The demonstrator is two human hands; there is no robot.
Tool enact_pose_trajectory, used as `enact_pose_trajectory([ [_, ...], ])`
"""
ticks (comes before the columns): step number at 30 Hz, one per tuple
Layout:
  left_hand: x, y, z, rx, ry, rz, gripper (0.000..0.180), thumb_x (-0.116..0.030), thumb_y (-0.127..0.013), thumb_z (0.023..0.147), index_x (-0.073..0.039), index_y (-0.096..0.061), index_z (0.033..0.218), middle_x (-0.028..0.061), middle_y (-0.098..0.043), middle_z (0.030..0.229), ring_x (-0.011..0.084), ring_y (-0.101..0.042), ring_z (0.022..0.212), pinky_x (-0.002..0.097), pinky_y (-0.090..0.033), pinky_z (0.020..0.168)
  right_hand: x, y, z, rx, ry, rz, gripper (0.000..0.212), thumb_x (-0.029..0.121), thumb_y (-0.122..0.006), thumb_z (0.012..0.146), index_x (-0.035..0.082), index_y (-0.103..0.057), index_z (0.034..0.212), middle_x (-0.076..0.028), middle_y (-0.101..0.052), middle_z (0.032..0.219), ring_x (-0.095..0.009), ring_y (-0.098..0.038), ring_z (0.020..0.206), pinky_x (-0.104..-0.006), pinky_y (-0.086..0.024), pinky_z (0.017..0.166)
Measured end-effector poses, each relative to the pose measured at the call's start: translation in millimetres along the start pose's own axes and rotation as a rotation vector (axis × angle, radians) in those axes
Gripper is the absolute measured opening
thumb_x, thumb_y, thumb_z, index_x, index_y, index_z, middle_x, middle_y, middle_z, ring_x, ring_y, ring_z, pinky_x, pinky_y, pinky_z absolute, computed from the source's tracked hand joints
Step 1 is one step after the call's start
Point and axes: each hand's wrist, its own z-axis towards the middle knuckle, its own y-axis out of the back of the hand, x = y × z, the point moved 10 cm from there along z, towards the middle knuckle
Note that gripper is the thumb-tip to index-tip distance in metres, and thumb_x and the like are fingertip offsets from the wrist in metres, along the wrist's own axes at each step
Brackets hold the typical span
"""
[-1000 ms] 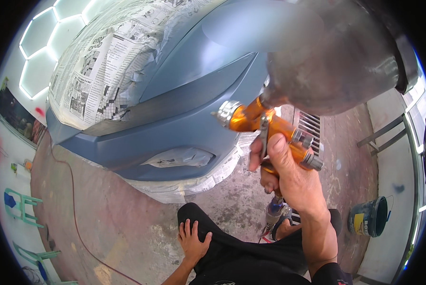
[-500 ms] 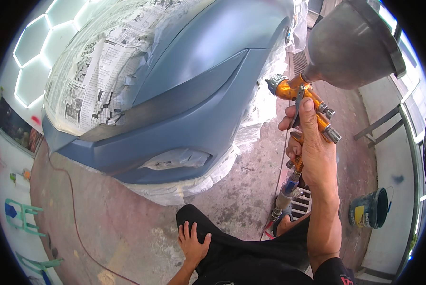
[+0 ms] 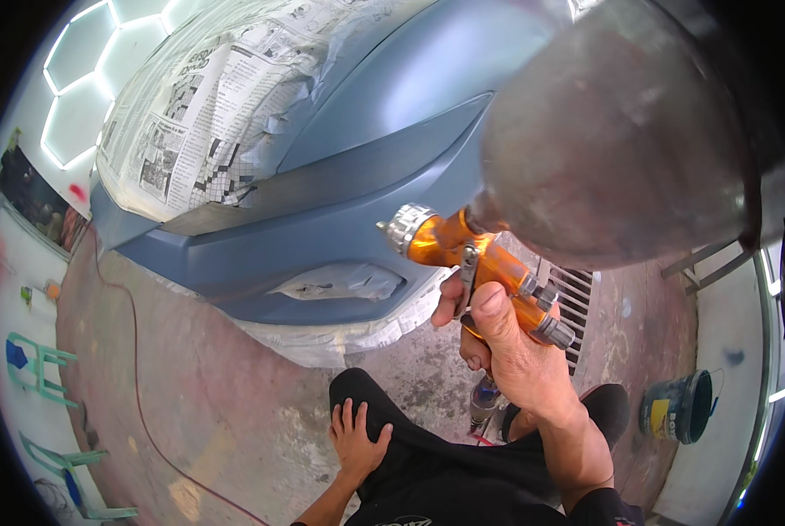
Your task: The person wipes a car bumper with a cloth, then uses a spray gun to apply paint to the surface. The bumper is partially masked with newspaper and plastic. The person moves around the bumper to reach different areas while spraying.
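My right hand (image 3: 519, 351) is wrapped round an orange paint spray gun (image 3: 498, 263), with fingers at its trigger. A large dark, translucent paint cup (image 3: 620, 149) sits tilted on top of the gun. The silver nozzle points left, toward a blue-grey car bumper (image 3: 322, 237), apart from its surface. My left hand (image 3: 357, 443) rests on my left knee with its fingers spread and holds nothing. Newspaper (image 3: 182, 131) and plastic film mask the car above the bumper, and another masked patch (image 3: 344, 282) fills the lower bumper opening.
A thin hose (image 3: 136, 368) runs along the stained floor at left. Two green plastic stools (image 3: 46, 373) stand by the left wall. A dark bucket (image 3: 692, 408) stands at right, near a metal frame (image 3: 708, 267). A floor grate (image 3: 569, 298) lies behind my right hand.
My right hand has brought the spray gun left and closer to me, so the cup looks larger and covers part of the car. My left hand stays on the knee.
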Motion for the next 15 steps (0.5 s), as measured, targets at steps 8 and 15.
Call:
enact_pose_trajectory([
  [8, 0, 4, -2, -0.037, -0.026, -0.012, 0.077, -0.051, -0.079, 0.092, -0.010, -0.059, 0.155, 0.0210, -0.042, 0.171, 0.0498, -0.032, 0.159, 0.0717, -0.027, 0.124, -79, 13, -3, -0.215, 0.041, 0.150, 0.057, 0.061, -0.049, 0.116, 0.006, -0.057, 0.127, -0.009, -0.065, 0.103, -0.006, -0.043, 0.060, -0.0262, -0.044, 0.061],
  [15, 6, 13, -11, -0.045, 0.006, -0.024, 0.077, -0.048, -0.080, 0.091, -0.008, -0.060, 0.154, 0.0221, -0.043, 0.170, 0.0497, -0.032, 0.159, 0.0705, -0.027, 0.124, -96, -12, 4, -0.183, 0.069, 0.230, 0.058, 0.064, -0.053, 0.113, 0.007, -0.056, 0.121, -0.006, -0.061, 0.099, -0.007, -0.043, 0.063, -0.0259, -0.042, 0.062],
])
